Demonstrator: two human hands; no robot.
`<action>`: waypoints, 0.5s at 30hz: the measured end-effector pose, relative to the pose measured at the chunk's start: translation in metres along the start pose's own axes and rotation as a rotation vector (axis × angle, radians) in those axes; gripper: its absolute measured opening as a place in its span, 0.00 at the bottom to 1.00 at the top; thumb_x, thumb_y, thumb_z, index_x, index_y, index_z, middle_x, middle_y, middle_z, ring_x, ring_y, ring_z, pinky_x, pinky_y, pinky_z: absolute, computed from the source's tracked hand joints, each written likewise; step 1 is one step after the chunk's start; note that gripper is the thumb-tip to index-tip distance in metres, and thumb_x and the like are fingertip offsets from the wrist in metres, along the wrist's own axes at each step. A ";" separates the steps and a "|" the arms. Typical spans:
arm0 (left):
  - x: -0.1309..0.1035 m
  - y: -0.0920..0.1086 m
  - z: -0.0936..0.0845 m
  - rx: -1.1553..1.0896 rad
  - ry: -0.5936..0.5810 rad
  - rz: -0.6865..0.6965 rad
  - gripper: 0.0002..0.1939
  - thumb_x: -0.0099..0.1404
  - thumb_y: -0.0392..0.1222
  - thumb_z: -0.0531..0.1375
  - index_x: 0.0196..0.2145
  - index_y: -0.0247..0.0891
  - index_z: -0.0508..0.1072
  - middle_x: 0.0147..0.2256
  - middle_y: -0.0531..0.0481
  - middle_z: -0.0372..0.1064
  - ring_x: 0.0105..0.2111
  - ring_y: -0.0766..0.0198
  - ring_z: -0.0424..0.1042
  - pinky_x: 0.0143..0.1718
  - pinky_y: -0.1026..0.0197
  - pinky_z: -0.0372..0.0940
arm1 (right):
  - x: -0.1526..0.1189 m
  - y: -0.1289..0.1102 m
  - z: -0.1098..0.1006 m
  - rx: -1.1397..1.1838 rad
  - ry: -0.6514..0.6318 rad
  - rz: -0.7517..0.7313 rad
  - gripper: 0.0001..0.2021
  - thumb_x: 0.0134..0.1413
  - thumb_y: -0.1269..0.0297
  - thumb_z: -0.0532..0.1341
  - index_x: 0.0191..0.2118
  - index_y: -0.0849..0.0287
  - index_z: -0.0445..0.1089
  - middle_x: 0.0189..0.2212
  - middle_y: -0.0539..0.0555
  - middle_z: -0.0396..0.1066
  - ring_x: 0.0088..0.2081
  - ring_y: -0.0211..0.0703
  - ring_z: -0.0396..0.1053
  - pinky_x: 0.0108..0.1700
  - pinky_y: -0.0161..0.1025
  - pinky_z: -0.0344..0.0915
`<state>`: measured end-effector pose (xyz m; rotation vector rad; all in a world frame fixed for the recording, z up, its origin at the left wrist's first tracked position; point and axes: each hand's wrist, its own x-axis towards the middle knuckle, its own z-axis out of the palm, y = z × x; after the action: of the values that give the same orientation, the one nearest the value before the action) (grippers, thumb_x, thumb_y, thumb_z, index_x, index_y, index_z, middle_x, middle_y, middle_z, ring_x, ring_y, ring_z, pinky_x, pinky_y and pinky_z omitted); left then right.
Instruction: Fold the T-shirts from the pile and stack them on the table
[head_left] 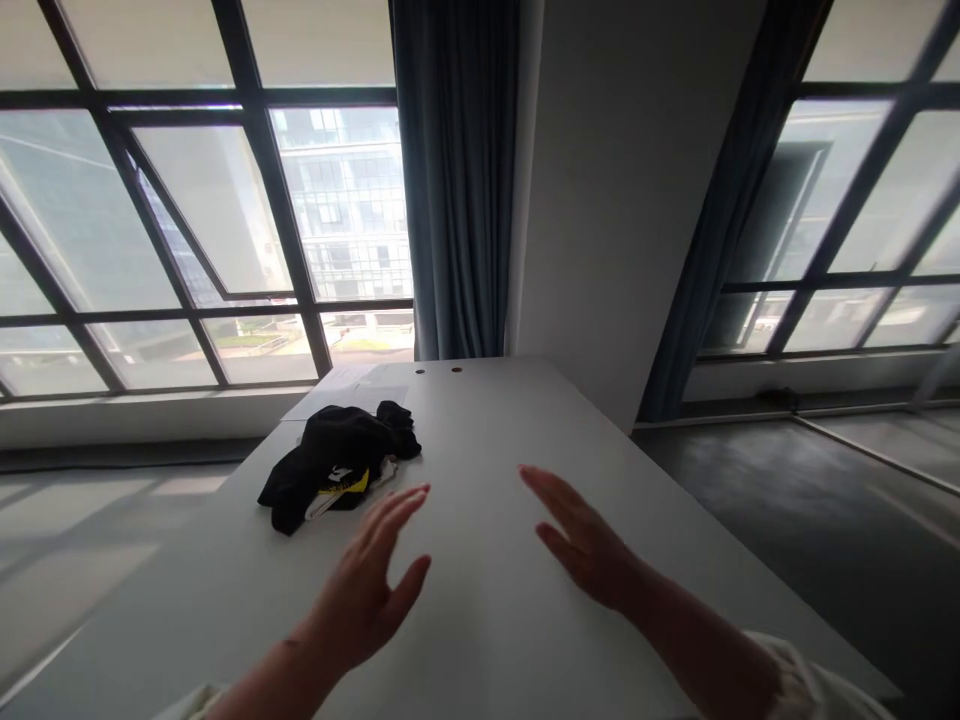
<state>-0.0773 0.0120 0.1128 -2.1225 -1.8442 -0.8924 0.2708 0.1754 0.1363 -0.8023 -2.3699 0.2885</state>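
Observation:
My left hand is held over the white table, fingers stretched out and thumb apart, with nothing in it. Just beyond its fingertips lies a crumpled black garment with a yellow patch and white marks; its exact kind is hidden by the folds. Opposite, my right hand is also open, palm turned inward, thumb away from the fingers. Neither hand visibly touches the cloth, and a gap of table surface separates the two hands.
Flat white papers lie at the table's far left, partly behind the garment. Two small round holes mark the far end. Beyond stand a blue curtain, a pillar and large windows, one tilted open.

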 end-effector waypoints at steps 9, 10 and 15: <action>0.012 -0.021 0.142 -0.007 -0.390 -0.103 0.27 0.68 0.38 0.58 0.64 0.44 0.71 0.69 0.41 0.63 0.70 0.48 0.61 0.72 0.35 0.54 | 0.019 0.043 0.141 -0.109 -0.512 0.142 0.30 0.68 0.55 0.55 0.73 0.53 0.62 0.75 0.61 0.52 0.75 0.58 0.49 0.76 0.62 0.39; 0.010 -0.021 0.145 -0.011 -0.399 -0.099 0.28 0.69 0.38 0.57 0.65 0.44 0.70 0.70 0.42 0.62 0.70 0.49 0.60 0.72 0.36 0.53 | 0.018 0.042 0.142 -0.116 -0.506 0.151 0.30 0.69 0.55 0.54 0.73 0.53 0.62 0.75 0.60 0.52 0.76 0.57 0.48 0.76 0.62 0.39; 0.009 -0.019 0.141 -0.010 -0.446 -0.070 0.28 0.73 0.43 0.55 0.69 0.44 0.66 0.72 0.43 0.58 0.72 0.48 0.56 0.74 0.36 0.50 | 0.019 0.031 0.131 -0.126 -0.570 0.171 0.31 0.70 0.55 0.52 0.75 0.53 0.59 0.77 0.59 0.46 0.77 0.55 0.44 0.76 0.59 0.36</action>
<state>-0.0513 0.0955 0.0002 -2.4264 -2.1242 -0.4621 0.1928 0.2106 0.0302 -1.1005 -2.8721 0.4972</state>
